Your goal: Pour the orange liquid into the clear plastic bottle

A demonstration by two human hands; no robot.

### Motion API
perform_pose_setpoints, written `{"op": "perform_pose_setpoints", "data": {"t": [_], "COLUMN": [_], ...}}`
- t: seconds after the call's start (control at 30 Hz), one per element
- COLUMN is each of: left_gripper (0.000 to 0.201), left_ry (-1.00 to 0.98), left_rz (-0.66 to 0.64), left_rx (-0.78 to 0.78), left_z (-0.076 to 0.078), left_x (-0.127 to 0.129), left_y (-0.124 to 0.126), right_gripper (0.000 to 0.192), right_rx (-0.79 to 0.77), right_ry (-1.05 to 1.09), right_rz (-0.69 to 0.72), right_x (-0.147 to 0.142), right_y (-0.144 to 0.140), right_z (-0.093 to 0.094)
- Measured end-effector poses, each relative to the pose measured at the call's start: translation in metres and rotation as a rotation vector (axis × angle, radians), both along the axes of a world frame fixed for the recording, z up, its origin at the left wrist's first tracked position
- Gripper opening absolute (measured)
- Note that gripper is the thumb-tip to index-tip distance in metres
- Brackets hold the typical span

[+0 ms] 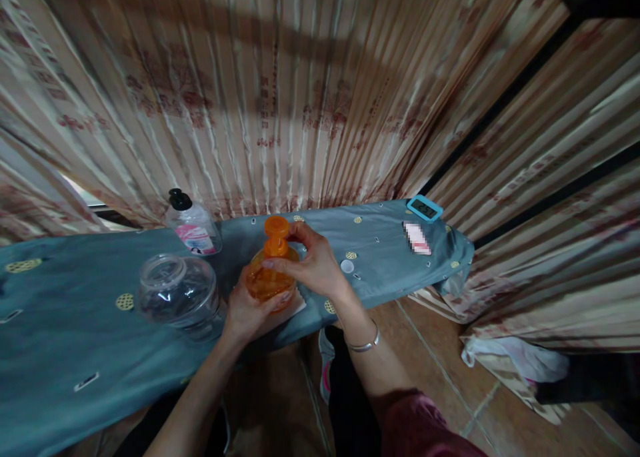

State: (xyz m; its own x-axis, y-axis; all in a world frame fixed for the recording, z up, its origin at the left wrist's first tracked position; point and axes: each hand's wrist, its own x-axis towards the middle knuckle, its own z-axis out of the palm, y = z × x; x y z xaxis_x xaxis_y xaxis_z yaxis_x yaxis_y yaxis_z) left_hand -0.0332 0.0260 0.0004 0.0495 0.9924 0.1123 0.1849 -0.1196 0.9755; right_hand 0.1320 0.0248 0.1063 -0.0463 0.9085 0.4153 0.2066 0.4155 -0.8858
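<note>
An orange see-through pump bottle (270, 280) stands upright in front of me, on or just above a white sheet (300, 302). Its orange pump head (277, 229) points up. My left hand (253, 310) is wrapped round the lower left side of the bottle. With fingers and thumb, my right hand (317, 260) grips the collar at the pump's base. To the left is a clear wide-mouthed jar (177, 297) with no lid on it. Behind that jar stands a clear bottle (195, 227) with a black pump and a pink label.
The bench wears a blue-green cloth (85, 277). A small white round cap (347, 266) lies right of my hands. Farther right are a blurred white-and-pink packet (417, 238) and a blue-framed digital clock (424, 208). A pleated curtain (240, 110) hangs behind; a white plastic bag (520, 359) lies low right.
</note>
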Motion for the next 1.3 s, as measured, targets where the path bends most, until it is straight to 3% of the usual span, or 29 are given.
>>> {"op": "perform_pose_setpoints", "data": {"t": [0.17, 0.27, 0.37, 0.5, 0.6, 0.7, 0.83, 1.03, 1.17, 1.23, 1.3], "left_gripper": [0.075, 0.074, 0.073, 0.071, 0.069, 0.068, 0.072, 0.073, 0.071, 0.072, 0.071], "left_ry": [0.004, 0.005, 0.002, -0.017, -0.01, 0.02, 0.033, -0.048, -0.046, -0.052, -0.066], "left_rz": [0.003, 0.001, -0.002, -0.012, -0.008, -0.018, -0.006, -0.023, -0.022, -0.02, -0.027], "left_rx": [0.005, -0.014, -0.033, -0.032, -0.004, 0.016, 0.006, 0.024, 0.032, 0.027, 0.027], "left_z": [-0.001, 0.003, 0.009, 0.012, 0.01, 0.008, 0.003, 0.001, 0.002, 0.003, 0.003], "left_x": [0.0, 0.001, 0.002, 0.003, 0.003, 0.002, 0.002, 0.005, 0.005, 0.006, 0.006], "left_y": [0.0, -0.002, -0.003, -0.004, -0.004, -0.003, -0.002, -0.003, -0.005, -0.006, -0.006], "right_gripper": [0.052, 0.063, 0.055, 0.043, 0.048, 0.057, 0.048, 0.042, 0.057, 0.049, 0.043], "right_rx": [0.047, 0.042, 0.022, 0.01, -0.002, -0.014, -0.004, 0.023, 0.016, 0.028, 0.036], "right_ry": [-0.068, -0.057, -0.004, 0.024, -0.001, -0.006, -0.005, -0.014, 0.002, 0.006, 0.001], "right_rz": [0.152, 0.049, -0.044, 0.093, 0.178, 0.077, -0.041, 0.21, 0.057, -0.022, -0.007], "right_x": [0.009, 0.006, 0.002, 0.007, 0.01, 0.007, 0.003, 0.013, 0.011, 0.009, 0.01], "right_y": [0.001, 0.001, 0.001, 0.001, 0.0, -0.001, -0.002, -0.003, -0.005, -0.005, -0.005], "right_z": [0.001, 0.001, 0.0, 0.0, 0.001, 0.002, -0.001, -0.005, -0.007, -0.008, -0.01]}}
